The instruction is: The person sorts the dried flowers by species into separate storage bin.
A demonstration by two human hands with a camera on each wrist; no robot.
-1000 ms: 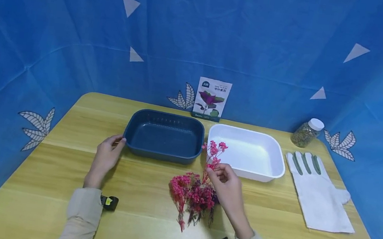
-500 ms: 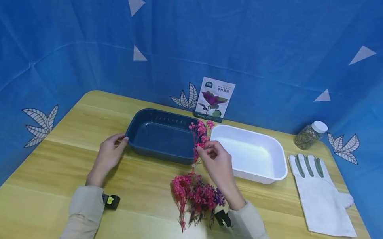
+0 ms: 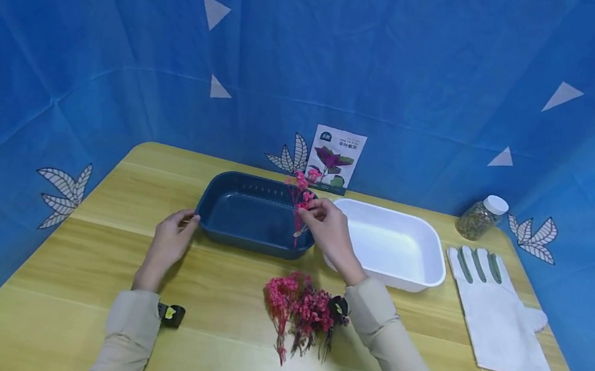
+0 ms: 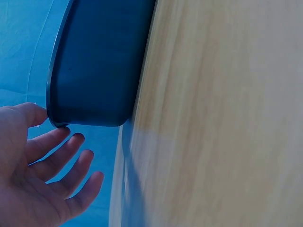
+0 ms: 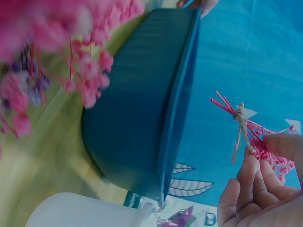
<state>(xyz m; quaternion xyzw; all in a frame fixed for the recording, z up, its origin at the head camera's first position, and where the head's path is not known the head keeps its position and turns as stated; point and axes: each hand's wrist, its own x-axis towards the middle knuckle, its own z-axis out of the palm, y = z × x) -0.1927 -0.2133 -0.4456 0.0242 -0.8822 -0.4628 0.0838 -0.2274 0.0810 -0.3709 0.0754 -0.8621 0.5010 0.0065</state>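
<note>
My right hand (image 3: 328, 227) pinches a small bunch of pink dried flowers (image 3: 300, 180) between thumb and fingertips, above the right end of a dark blue tub (image 3: 246, 243). In the right wrist view, twine (image 5: 241, 118) ties the bunch's stems (image 5: 222, 104). My left hand (image 3: 169, 244) is at the tub's left end. In the left wrist view, its thumb and index finger pinch the tub's rim (image 4: 51, 94), with the other fingers spread loosely below. More pink and purple dried flower bunches (image 3: 283, 298) lie on the table in front of the tub.
A white tub (image 3: 387, 246) stands right of the dark one. Behind them a seed packet (image 3: 336, 156) leans on the blue curtain (image 3: 428, 71). A lidded jar (image 3: 480, 219) and white gloves (image 3: 503, 322) with green fingertips lie on the table (image 3: 210, 348) at right.
My right hand has carried the pink bunch leftward and away from me, from the white tub's front left corner to above the dark tub. The left hand has stayed at the rim.
</note>
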